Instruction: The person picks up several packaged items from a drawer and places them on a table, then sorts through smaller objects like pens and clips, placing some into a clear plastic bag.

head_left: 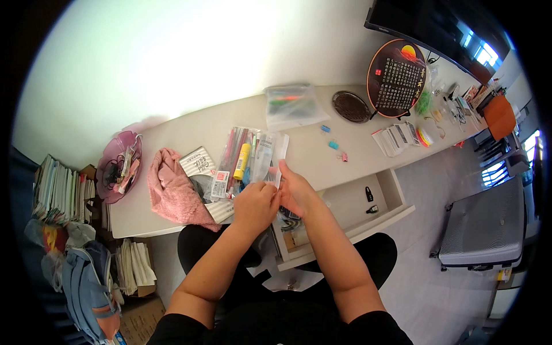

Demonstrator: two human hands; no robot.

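Note:
A clear plastic pouch (261,150) with a white strip along its right side lies at the table's near edge, in front of me. Inside it show a yellow glue stick (242,161) and several long pens or pencils. My left hand (257,202) is closed at the pouch's lower right corner, its fingers curled on the plastic. My right hand (296,191) grips the lower end of the white strip between thumb and fingers. Both hands nearly touch, and their fingertips are partly hidden. To the left, a pink fluffy cloth (175,187) lies beside white striped packets (198,163).
An open drawer (351,210) juts out at my right, two dark key fobs inside. Behind lies another translucent pouch (293,106). Small binder clips (333,145), cards (397,140), an oval dark tray (351,107) and a round plaque (397,79) stand rightward; a pink basket (115,167) sits left.

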